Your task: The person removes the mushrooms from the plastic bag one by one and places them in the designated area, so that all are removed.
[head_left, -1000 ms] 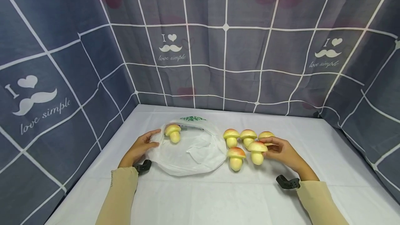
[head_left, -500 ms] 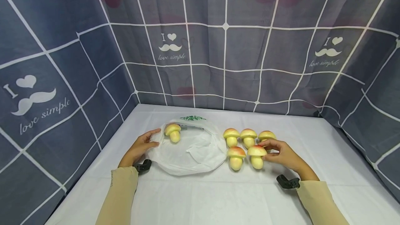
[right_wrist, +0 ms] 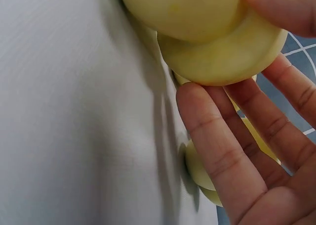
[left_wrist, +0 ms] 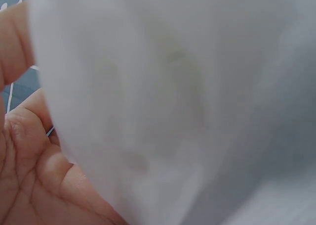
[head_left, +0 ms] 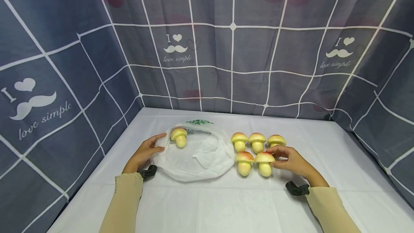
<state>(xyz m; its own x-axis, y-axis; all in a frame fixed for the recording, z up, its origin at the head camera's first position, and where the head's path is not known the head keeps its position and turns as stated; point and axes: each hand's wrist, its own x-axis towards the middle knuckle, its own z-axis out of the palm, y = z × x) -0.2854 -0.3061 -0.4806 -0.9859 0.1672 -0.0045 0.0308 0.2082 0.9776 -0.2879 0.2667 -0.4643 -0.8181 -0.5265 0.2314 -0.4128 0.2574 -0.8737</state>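
In the head view my left hand (head_left: pixel 145 154) holds the left edge of a white plastic bag (head_left: pixel 194 170), which lies with its mouth spread. The left wrist view has the bag's film (left_wrist: pixel 163 111) hanging over my fingertips. Inside the mouth, at the left, sits one toy mushroom (head_left: pixel 179 137) with a yellow cap. My right hand (head_left: pixel 289 161) pinches another toy mushroom (head_left: pixel 265 164) with a red-tinged cap, at the front right of the group. Up close, the thumb (right_wrist: pixel 286 7) presses it from one side and fingertips touch the cap rim.
A mushroom (head_left: pixel 244 164) stands just left of the held one. Behind stand three more, the rightmost mushroom (head_left: pixel 276 140) partly hidden by my hand. The white tablecloth (head_left: pixel 207 208) covers the table; a grey checked curtain (head_left: pixel 252 53) closes the back and sides.
My right hand has lowered its mushroom to the table and shifted it slightly left, beside the other front mushroom. The left hand and bag have stayed put.
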